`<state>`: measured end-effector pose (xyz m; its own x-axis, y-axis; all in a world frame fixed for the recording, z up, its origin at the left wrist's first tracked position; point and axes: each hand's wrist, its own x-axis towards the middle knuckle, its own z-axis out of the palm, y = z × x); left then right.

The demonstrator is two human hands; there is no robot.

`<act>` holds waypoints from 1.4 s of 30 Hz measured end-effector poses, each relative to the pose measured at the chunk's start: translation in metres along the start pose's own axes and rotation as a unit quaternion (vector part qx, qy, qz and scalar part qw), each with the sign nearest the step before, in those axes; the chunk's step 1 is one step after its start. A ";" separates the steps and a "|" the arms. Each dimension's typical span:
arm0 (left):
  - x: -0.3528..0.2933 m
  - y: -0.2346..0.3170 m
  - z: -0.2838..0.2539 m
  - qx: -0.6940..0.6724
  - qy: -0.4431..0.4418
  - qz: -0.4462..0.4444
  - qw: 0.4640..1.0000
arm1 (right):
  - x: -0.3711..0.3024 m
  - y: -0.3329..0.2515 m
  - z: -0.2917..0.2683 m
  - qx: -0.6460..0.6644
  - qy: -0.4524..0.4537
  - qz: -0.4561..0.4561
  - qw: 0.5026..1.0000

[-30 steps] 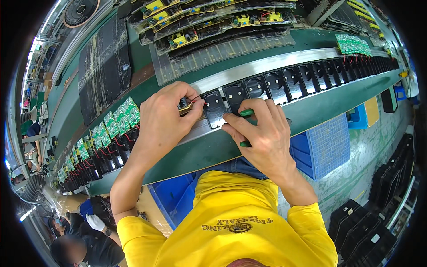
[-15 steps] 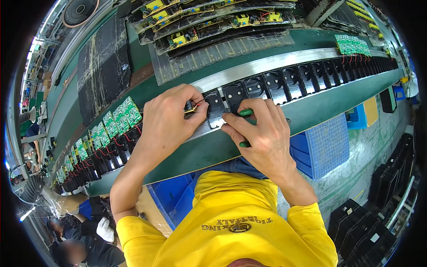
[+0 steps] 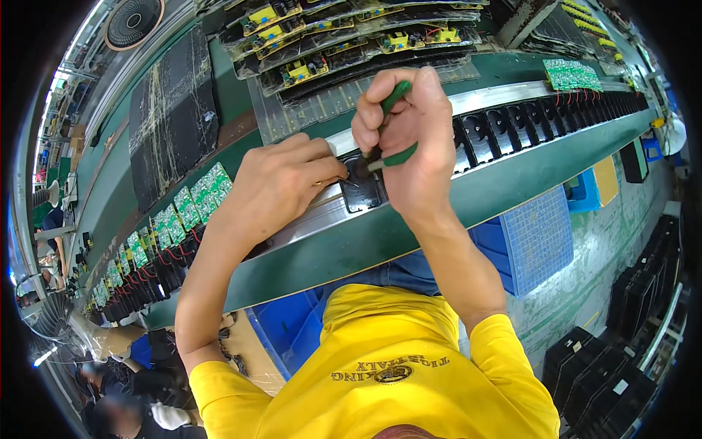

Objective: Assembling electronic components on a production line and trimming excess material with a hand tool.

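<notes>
Green-handled pliers (image 3: 399,156), handles spread, reach over a shallow black casing (image 3: 360,196) on a metal rail (image 3: 311,217).

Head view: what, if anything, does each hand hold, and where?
Right hand: green-handled pliers, held by the handles. Left hand: fingers at the black casing's edge; whether they hold anything cannot be told.

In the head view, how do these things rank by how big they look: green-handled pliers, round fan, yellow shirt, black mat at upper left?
1. Yellow shirt
2. Black mat
3. Round fan
4. Green-handled pliers, partly hidden by the right hand

Ranked by visible area only.
</notes>
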<state>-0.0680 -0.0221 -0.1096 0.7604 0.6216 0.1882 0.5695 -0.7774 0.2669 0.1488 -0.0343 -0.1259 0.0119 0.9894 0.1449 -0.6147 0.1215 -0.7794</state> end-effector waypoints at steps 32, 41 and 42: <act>-0.007 0.035 0.012 0.003 0.117 -0.079 0.990 | -0.062 -0.058 -0.013 -0.483 -0.058 -0.144 0.862; -0.001 0.041 0.024 -0.046 0.127 -0.143 0.980 | -0.087 -0.028 -0.038 -0.729 -0.083 -0.181 0.655; 0.001 0.042 0.024 -0.061 0.123 -0.163 0.977 | -0.086 -0.026 -0.039 -0.731 -0.081 -0.183 0.652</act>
<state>-0.0362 -0.0568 -0.1207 0.4385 0.8497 0.2926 0.7162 -0.5271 0.4575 0.1948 -0.1200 -0.1417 -0.2100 0.8652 0.4553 0.8166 0.4113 -0.4050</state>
